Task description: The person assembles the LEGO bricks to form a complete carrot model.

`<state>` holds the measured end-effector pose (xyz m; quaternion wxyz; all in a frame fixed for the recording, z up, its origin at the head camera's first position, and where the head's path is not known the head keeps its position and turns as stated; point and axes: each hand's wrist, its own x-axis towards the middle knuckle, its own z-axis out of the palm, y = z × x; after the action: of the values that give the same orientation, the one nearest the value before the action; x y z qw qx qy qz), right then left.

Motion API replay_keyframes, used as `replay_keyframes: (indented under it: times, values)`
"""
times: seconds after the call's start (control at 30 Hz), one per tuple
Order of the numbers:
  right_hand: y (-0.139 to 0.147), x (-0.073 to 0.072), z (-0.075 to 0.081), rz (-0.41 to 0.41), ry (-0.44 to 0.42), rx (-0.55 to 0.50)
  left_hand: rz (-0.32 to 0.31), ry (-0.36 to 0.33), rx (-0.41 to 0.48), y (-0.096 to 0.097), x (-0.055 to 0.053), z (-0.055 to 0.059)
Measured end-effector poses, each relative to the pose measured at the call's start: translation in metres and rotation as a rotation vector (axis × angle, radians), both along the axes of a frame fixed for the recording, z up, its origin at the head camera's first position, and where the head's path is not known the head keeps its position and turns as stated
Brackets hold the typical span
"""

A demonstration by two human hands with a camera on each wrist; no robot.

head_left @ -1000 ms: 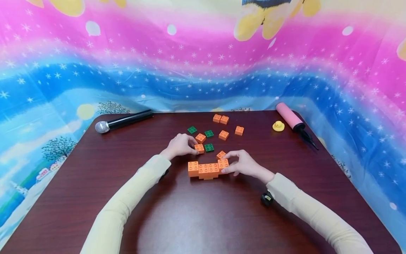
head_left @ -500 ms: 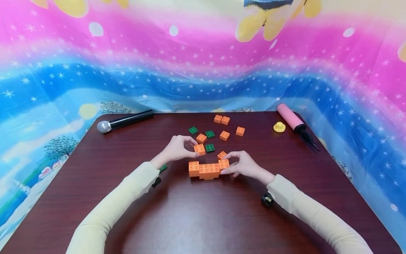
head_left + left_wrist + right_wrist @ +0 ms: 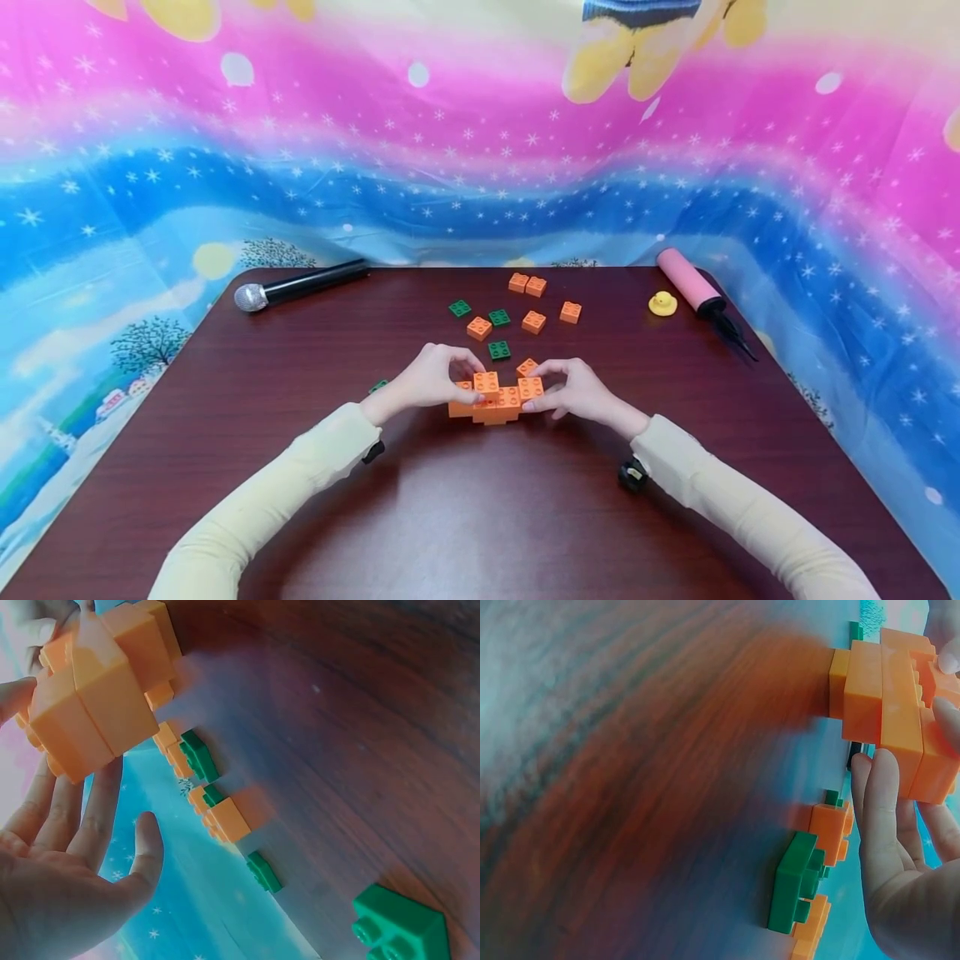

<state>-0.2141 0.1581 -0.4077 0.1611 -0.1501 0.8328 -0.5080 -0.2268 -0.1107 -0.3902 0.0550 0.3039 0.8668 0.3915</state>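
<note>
Between my hands stands an orange toy-brick build (image 3: 508, 402), stepped and narrower toward its base. My left hand (image 3: 429, 377) pinches a loose orange brick (image 3: 486, 382) between thumb and fingers, right over the build's left-middle studs. At the build's right end my right hand (image 3: 581, 390) grips a raised brick with thumb and fingers. The right wrist view shows the build (image 3: 864, 690) wider at the top than below, with the right hand's fingers (image 3: 883, 817) at its side. Behind the right fingertips lies another orange brick (image 3: 527, 367).
Several loose orange bricks (image 3: 534, 322) and green bricks (image 3: 498, 350) lie beyond the hands; another green brick (image 3: 405, 926) is near the left wrist. A microphone (image 3: 303, 286) lies back left. Back right are a yellow rubber duck (image 3: 662, 303) and a pink hand pump (image 3: 688, 279).
My left hand has lifted an orange brick from beside the green one and brought it toward me, over the build. My right hand has kept its hold at the right end.
</note>
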Motion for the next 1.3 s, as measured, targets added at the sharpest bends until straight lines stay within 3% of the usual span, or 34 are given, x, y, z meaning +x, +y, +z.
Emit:
replay_keyframes:
  times: [0.27, 0.57, 0.87, 1.3]
  values:
    - [-0.001, 0.002, 0.001, -0.001, 0.008, 0.000, -0.021, 0.024, -0.035, -0.002, 0.003, -0.004]
    - [0.000, 0.001, 0.000, 0.008, 0.014, -0.009, -0.086, 0.024, -0.027, -0.003, 0.003, -0.009]
    - [0.000, 0.002, -0.001, 0.007, 0.014, -0.015, -0.039, 0.108, -0.066, 0.005, 0.006, -0.011]
    - [0.000, 0.001, -0.003, 0.000, 0.014, -0.015, 0.021, 0.075, -0.076, 0.009, 0.006, -0.012]
